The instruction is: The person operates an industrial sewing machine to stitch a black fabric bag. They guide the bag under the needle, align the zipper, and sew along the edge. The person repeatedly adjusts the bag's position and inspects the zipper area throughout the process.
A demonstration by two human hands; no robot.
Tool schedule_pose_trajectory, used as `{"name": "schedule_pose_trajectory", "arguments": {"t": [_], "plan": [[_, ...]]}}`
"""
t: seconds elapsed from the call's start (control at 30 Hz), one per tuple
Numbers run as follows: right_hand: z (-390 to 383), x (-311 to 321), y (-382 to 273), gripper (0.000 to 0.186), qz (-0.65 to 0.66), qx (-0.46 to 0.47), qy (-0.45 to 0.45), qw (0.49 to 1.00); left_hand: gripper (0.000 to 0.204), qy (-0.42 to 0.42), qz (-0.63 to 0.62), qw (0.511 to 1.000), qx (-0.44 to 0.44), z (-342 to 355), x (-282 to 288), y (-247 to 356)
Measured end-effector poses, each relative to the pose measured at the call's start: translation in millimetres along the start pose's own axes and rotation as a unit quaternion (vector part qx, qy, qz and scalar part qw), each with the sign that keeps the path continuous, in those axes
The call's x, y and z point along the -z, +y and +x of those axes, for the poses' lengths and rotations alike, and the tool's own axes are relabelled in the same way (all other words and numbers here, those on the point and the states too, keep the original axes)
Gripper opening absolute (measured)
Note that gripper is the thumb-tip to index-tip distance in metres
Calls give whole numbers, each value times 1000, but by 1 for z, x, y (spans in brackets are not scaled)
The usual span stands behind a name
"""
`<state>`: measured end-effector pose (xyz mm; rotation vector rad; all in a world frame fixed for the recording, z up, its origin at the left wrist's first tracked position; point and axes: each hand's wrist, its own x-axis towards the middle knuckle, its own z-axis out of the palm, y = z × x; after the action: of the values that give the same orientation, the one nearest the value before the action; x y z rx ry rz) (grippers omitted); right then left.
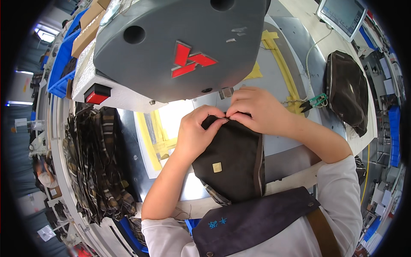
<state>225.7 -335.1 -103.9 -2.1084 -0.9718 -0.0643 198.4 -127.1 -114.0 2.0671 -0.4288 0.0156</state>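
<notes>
- Hands, left [197,133] and right [262,112], pinch a dark-brown zippered fabric pouch [233,154] at the grey metal worktop's [129,145] front.
- Square beige label [217,167] on pouch.
- Angular red emblem [183,55] on grey machine head [150,64].
- Blue embroidered characters [212,224] on dark flap [261,220].

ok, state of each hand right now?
Left hand: closed, pinching the far edge of the dark zippered fabric piece.
Right hand: closed, pinching the same edge, close beside the left.
</notes>
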Motion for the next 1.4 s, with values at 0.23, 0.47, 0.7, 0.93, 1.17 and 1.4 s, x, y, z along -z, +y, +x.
{"name": "schedule_pose_trajectory", "arguments": {"t": [0.23, 0.47, 0.7, 0.93, 1.17, 1.4], "plan": [[0, 0, 2, 5, 85, -81, -12, 993, 14, 11, 26, 998, -61, 1, -2, 3], [1, 4, 4, 10, 159, -91, -3, 983, 16, 3, 12, 994, -107, 1, 0, 1], [9, 3, 1, 15, 164, -255, -98, 948, 12, -8, -13, 1000, -14, -2, 1, 6], [-4, 1, 8, 21, 297, -199, -65, 932, 9, -50, -144, 976, 158, 2, 5, -1], [-3, -1, -3, 18, 221, -277, -49, 934, 11, -14, -93, 989, 115, -1, -1, 6], [-7, -10, 0, 18, 211, -283, 2, 935, 18, 46, 128, 979, -152, -4, -5, 1]]}}
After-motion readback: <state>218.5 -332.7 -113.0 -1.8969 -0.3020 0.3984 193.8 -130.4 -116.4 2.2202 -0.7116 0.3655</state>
